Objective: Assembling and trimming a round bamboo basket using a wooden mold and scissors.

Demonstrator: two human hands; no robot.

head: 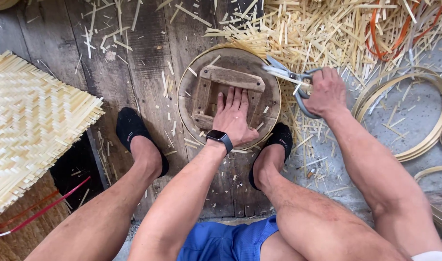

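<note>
A round wooden form with a square wooden frame on top lies on the plank floor between my feet, a thin bamboo band around its rim. My left hand lies flat on the form's frame, fingers together, pressing down; a dark watch sits on that wrist. My right hand grips the grey handles of large metal scissors. The scissor blades point left and meet the form's upper right rim, over the bamboo strips there.
A woven bamboo mat lies at the left over a dark gap. A pile of cut bamboo strips covers the upper right. Bamboo hoops lie at the right. My feet in black shoes flank the form.
</note>
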